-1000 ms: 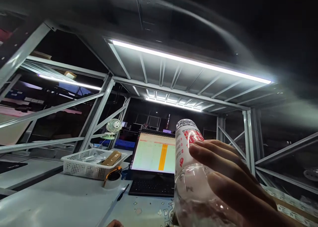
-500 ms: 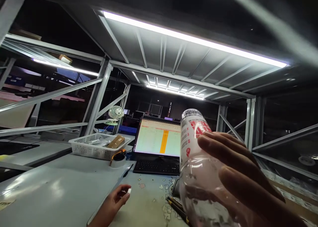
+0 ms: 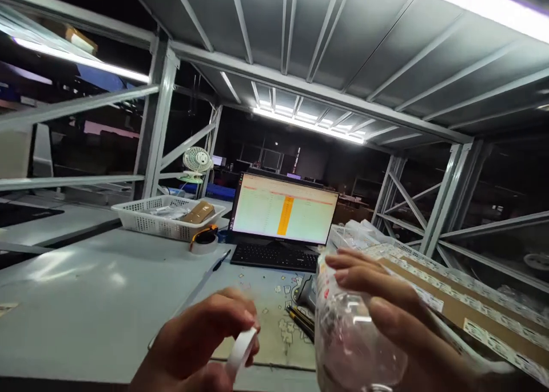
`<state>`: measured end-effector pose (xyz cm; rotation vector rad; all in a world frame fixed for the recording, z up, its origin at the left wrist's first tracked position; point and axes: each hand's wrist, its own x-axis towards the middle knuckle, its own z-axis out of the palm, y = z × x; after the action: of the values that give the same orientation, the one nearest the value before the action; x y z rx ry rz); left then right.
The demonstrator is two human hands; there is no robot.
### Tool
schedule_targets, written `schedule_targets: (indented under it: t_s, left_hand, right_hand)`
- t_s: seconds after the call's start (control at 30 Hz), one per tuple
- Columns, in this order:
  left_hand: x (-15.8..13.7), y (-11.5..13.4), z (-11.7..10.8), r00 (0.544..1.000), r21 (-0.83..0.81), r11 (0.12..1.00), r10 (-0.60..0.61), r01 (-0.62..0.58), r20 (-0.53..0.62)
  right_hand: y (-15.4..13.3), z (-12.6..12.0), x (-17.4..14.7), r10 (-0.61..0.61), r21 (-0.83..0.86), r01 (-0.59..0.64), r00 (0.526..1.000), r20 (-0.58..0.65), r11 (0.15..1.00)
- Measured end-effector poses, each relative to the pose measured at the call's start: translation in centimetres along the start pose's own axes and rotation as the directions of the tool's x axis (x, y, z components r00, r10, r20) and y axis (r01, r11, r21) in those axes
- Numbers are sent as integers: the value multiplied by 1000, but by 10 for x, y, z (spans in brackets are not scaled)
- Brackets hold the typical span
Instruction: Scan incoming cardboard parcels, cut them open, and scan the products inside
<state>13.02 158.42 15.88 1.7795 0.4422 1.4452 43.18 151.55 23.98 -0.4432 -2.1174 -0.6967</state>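
Left grip (image 3: 193, 335) low in view, thumb and fingers pinching a thin white ring-shaped piece (image 3: 241, 353), likely a cap, but blur on the fingers makes that hard to confirm. Piece is held in the air, in front of the printed mat (image 3: 257, 319). Right grip (image 3: 397, 300) wrapped on a clear plastic bottle (image 3: 354, 337), fingers laid along its side, label with red print partly covered. Bottle is tilted, right of the white piece and well apart from it; lower end cut off by the frame edge.

Behind the bottle, to its left: dark pencils (image 3: 301, 321) on the mat, a dark grey item (image 3: 306, 292) just beside them, partly hidden. Farther back on the surface (image 3: 98, 306): lit monitor (image 3: 261, 206) showing a table with one orange column, black keyboard (image 3: 270, 256) in front of it, black pen (image 3: 221, 260) to the keyboard's left. White roll (image 3: 203, 247) beside the white basket (image 3: 148, 223), which holds a brown package (image 3: 200, 212) plus clear plastic wrap (image 3: 167, 210). Small fan (image 3: 197, 159) on the rack behind. Right side: brown cardboard (image 3: 457, 303) with rows of white labels, partly behind right grip.
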Motion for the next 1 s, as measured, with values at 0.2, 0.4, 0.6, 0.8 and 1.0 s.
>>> schedule_targets:
  t_s: [0.2,0.4,0.6,0.8,1.0]
  left_hand:
    - [-2,10,19,999,-4,999,54,-54,1]
    - [34,-24,24,991,391,913,-133,112,26]
    - [51,-66,18,929,505,817,-363,280,72]
    - [65,-90,17,755,667,621,-643,412,131]
    - [67,-120,21,686,791,502,-713,351,148]
  right_hand:
    - [3,58,-59,216,124,-226,973,84,966]
    - [14,110,-75,327,17,-336,928,180,942]
    - [23,124,-92,393,-96,-383,861,322,919]
    - [23,144,-106,439,-169,-409,772,460,897]
    - [22,160,-113,453,-190,-420,720,526,887]
